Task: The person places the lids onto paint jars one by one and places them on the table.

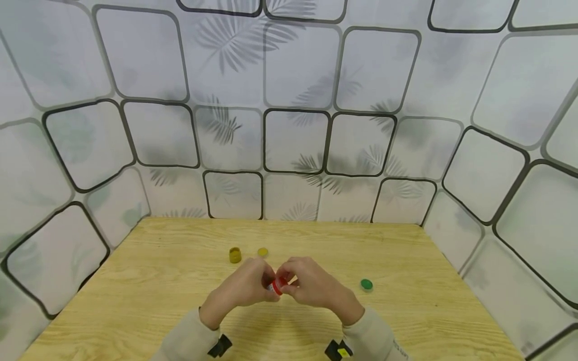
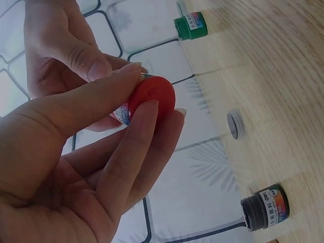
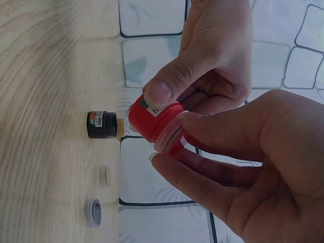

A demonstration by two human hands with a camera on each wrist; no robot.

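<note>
Both hands meet over the table around a small red paint jar [image 1: 275, 286]. My left hand [image 1: 247, 284] holds the jar's body, its thumb and fingers curled round the red side and base. The fingers of my right hand [image 1: 312, 284] pinch the clear lid [image 3: 170, 133] at the other end of the jar. Tilted, the jar shows a white label beside the left thumb in the right wrist view. Fingers of both hands cover much of it in the head view.
A yellow jar [image 1: 235, 255] and a yellow round lid [image 1: 263, 251] lie beyond the hands. To the right is a small green jar [image 2: 191, 26]. The wrist views also show a dark labelled jar [image 3: 101, 124] and a loose clear lid [image 3: 93, 212]. Patterned fabric surrounds the wooden table [image 1: 180, 240].
</note>
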